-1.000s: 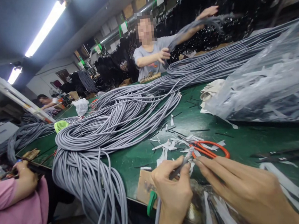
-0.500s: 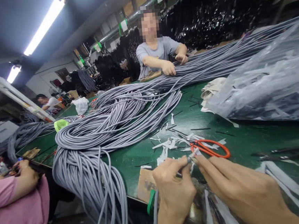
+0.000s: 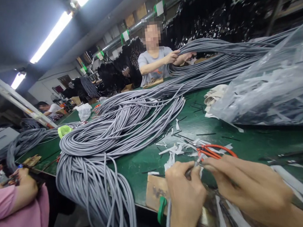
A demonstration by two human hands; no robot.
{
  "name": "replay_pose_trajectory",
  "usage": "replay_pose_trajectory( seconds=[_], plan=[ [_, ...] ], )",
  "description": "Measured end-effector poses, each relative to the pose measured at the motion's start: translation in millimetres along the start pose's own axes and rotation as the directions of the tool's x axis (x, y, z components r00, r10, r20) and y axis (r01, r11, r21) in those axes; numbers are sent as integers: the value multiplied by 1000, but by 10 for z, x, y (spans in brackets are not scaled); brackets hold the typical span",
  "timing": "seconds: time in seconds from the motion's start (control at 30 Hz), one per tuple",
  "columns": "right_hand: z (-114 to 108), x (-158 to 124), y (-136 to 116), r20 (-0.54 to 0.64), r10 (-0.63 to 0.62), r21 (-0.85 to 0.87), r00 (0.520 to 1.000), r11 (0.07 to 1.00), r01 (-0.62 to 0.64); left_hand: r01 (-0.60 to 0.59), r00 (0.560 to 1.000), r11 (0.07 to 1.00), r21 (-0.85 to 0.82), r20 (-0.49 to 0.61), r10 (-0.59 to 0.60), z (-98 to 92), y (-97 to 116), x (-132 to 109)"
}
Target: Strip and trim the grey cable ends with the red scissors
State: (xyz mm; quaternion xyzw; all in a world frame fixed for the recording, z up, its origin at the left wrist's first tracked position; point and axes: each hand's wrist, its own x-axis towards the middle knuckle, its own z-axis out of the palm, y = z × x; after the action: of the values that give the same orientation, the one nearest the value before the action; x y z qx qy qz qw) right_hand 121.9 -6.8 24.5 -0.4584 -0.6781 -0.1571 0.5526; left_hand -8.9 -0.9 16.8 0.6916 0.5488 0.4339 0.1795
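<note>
Grey cable (image 3: 168, 216), smooth, round, between curled hands (image 3: 186, 195)

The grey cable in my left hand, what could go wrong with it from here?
The orange-handled tool lies just beyond your left hand and right hand, so the cable or a hand might bump it. The white scraps close by could cling to the end of the grey cable. The cable bundle droops over the table's edge, so its weight might drag more loops down.

tube light (image 3: 51, 37): lit | far wall (image 3: 42, 82): pale | post (image 3: 17, 98): white, slanting | table (image 3: 252, 148): green, glossy | floor (image 3: 67, 219): dark
</note>
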Motion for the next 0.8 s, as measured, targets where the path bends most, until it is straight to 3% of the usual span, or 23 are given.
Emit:
replay_pose_trajectory(
  seconds=[0.1, 0.2, 0.3, 0.6, 0.7, 0.8],
  plan=[
    [53, 48, 47, -21, 99, 38, 995, 994, -98, 9, 995, 997, -75, -94, -16, -2, -6, 3],
    [95, 62, 102, 194, 262, 195, 945, 934, -299, -70, 990, 993, -91, -125, 59, -14, 5, 14],
    [120, 64, 90, 263, 311, 270, 913, 885, -379, -128, 984, 986, -105, -134, 114, -24, 12, 23],
    [101, 77, 50, 306, 398, 362, 865, 792, -492, 58, 995, 972, -229, 98, -37, -10, -8, 3],
    [104, 39, 90, 316, 434, 384, 844, 754, -532, 59, 997, 961, -271, 64, -43, 1, -27, -16],
    [101, 43, 102, 348, 386, 352, 854, 791, -501, 25, 1000, 960, -278, 20, -20, 13, -44, -28]
  ],
)
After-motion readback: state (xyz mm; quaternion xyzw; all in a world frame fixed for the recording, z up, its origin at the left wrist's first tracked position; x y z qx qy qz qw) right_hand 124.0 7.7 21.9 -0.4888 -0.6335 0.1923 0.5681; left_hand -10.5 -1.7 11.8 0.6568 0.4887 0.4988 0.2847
